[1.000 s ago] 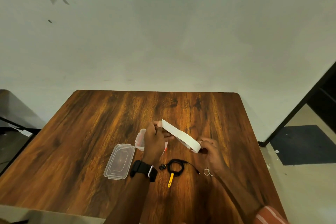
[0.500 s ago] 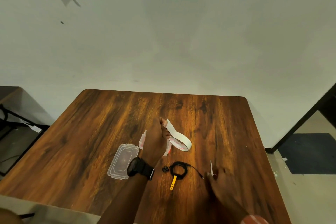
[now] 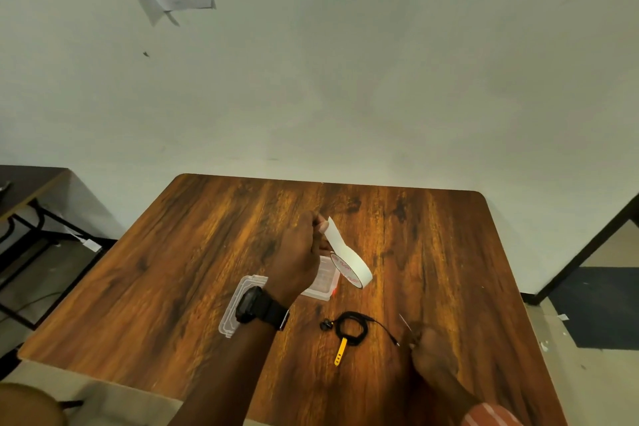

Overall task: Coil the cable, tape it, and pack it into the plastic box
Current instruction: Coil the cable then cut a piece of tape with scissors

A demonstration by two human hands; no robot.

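**Tape in my left hand, scissors under my right**

My left hand point(image 3: 297, 252) pinches the free end of the tape point(image 3: 349, 263) above the table point(image 3: 207, 252); the roll dangles just over the box point(image 3: 323, 282). The lid point(image 3: 238, 308) lies left of the box, partly under my wrist. The coiled cable point(image 3: 351, 327) with its yellow tie point(image 3: 340, 351) lies near me, between my hands. My right hand point(image 3: 432, 353) curls around the scissors point(image 3: 408, 327) just right of the cable.
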